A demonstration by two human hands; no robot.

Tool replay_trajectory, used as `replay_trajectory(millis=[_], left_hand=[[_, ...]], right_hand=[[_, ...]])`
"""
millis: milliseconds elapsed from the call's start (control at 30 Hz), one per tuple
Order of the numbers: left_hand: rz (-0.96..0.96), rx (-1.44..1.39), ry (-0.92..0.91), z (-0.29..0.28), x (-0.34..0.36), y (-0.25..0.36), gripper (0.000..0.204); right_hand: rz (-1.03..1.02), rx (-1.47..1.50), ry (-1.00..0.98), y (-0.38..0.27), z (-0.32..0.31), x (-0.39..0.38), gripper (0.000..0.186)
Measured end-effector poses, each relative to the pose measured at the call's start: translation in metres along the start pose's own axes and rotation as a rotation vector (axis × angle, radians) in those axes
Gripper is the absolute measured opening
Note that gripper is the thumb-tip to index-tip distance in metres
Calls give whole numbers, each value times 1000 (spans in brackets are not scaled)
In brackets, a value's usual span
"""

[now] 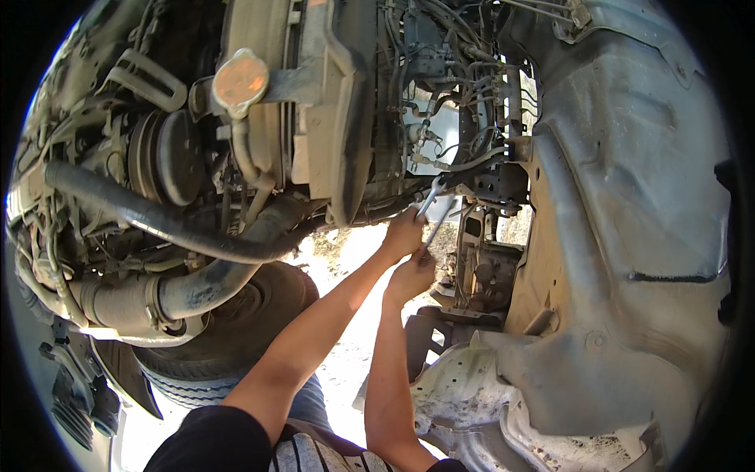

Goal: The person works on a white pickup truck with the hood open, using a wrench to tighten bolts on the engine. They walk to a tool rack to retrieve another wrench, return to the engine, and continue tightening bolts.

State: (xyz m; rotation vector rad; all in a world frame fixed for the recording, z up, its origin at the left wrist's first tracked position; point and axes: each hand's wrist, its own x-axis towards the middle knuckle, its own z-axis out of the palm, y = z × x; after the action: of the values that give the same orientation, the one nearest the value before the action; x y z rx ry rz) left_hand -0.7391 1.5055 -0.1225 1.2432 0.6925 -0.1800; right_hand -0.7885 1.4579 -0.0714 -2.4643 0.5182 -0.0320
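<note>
Both my arms reach up into the middle of an opened vehicle front. My left hand [403, 234] is closed around a silver wrench [429, 197], whose bright head meets a dark frame part [456, 186] beneath the hoses. Just below it, my right hand [412, 278] is closed on a second slim metal tool [438, 226], which looks like a wrench handle. That tool slants up and to the right, beside the first wrench. Its far end is hard to make out against the dark parts, and so is any fastener there.
To the left are a radiator with a rusty cap [241, 81], a thick black hose [157, 212], a pulley [177, 157] and a tire [236, 315]. Thin lines and fittings [472, 102] crowd the area above my hands. A large grey body panel [629, 197] stands at the right.
</note>
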Motion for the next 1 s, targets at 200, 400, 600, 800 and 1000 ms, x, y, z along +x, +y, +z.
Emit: replay_trajectory(millis=[200,400,600,800,1000], left_hand=[[-178,12,-187,-71,-105,-49,57],[-139,110,-262,-107,-188,-86,49],[-40,118,-160,-149,-268,-95,42],[3,161,-46,-188,-357,-93,39],[35,211,-17,-221,-451,-103,46]], right_hand=[[-57,163,-162,53,-7,-129,28],[-310,258,-239,87,-40,-217,18],[-374,154,-440,99,-85,-263,15],[-489,175,-582,100,-125,-320,18],[-557,195,-771,109,-167,-379,26]])
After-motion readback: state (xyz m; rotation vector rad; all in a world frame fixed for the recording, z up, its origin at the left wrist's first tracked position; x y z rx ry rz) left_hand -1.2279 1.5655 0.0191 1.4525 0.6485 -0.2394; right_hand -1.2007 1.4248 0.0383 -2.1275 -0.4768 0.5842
